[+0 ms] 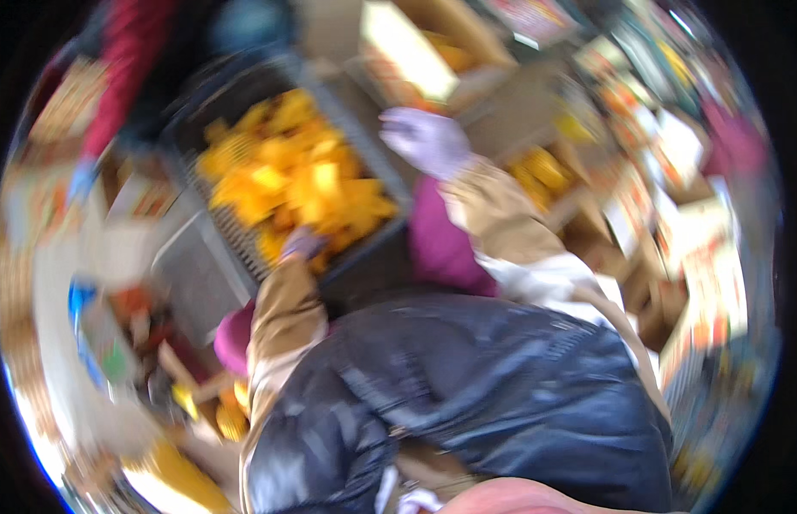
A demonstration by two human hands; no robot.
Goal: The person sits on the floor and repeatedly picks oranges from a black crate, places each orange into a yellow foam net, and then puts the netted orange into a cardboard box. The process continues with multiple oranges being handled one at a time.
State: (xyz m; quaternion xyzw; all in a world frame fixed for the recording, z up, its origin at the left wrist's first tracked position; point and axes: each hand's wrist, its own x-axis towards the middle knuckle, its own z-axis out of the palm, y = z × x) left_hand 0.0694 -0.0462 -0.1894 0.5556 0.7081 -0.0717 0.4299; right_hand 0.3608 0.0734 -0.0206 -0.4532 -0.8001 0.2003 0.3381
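A dark plastic crate [366,138] stands before me, holding many yellow-orange pieces [295,173], too blurred to name for certain. My left hand [303,243], in a light purple glove, is at the crate's near side, touching or just above these pieces; its fingers are partly hidden. Beyond the crate's right wall is my right hand [427,138], gloved alike, with its fingers curled near the lower edge of a cardboard box [463,96]. Blur hides whether anything is in it.
At the right, an open cardboard box [569,193] holds yellow items [538,175], with more boxes beyond. A grey plastic bin [202,276] lies left of the crate. Another person's red sleeve [119,77] and blue-gloved hand [82,180] are at the upper left.
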